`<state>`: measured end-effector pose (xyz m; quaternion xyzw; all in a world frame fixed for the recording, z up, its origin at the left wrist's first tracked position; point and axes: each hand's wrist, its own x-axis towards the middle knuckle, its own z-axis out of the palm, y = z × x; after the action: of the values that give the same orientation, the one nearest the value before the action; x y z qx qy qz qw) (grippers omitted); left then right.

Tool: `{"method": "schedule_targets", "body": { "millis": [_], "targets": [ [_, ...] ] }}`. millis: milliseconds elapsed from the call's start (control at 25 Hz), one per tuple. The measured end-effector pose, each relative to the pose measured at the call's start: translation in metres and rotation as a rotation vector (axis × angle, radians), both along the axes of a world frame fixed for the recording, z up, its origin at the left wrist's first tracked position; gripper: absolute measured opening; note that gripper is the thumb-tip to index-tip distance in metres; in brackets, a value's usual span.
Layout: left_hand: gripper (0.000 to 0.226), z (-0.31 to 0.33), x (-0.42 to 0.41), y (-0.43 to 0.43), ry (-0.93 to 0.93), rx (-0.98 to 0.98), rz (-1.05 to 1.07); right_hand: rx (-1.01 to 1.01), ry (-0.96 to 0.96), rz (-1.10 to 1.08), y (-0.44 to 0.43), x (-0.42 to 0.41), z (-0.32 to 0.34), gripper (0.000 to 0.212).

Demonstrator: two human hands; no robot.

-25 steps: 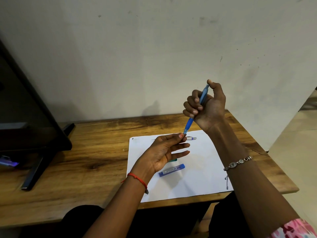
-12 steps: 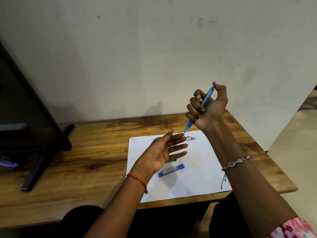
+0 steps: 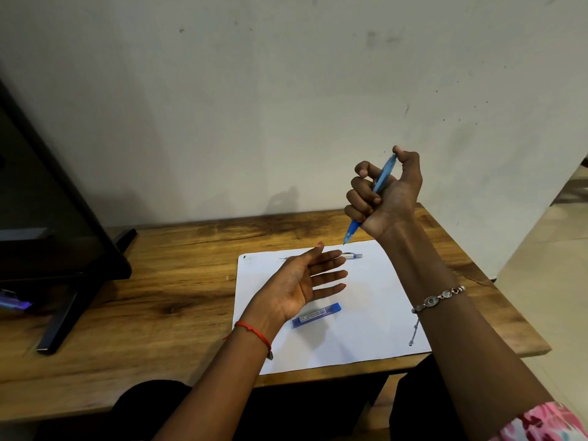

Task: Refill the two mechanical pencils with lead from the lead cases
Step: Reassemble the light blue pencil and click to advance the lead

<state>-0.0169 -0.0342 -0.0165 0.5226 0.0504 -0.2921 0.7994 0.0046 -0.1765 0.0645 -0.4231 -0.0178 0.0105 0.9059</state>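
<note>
Blue mechanical pencil (image 3: pixel 378 189) is sitting in the fist of the right hand (image 3: pixel 386 195), raised above the wooden table (image 3: pixel 159 297), tip pointing down-left and thumb pressing on its top end. Left hand (image 3: pixel 299 284) is hovering palm-up under the tip, fingers spread and holding nothing. On the white paper (image 3: pixel 366 313) a blue lead case (image 3: pixel 316 315) is lying near the left wrist, and a second pencil (image 3: pixel 351 256) is lying behind the left fingers, partly hidden.

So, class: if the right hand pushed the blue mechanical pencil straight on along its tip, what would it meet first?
Probably the fingertips of the open left hand, just below the blue mechanical pencil in the right hand; depth is unclear.
</note>
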Motion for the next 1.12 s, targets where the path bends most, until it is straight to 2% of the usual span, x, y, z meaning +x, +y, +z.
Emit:
{"method": "schedule_targets", "body": {
  "millis": [1120],
  "targets": [
    [0.022,-0.002,-0.0001,0.0008,-0.026,-0.003,-0.032,-0.068,-0.02,0.035,0.0038,-0.0031,0.0095,0.059]
  ]
}}
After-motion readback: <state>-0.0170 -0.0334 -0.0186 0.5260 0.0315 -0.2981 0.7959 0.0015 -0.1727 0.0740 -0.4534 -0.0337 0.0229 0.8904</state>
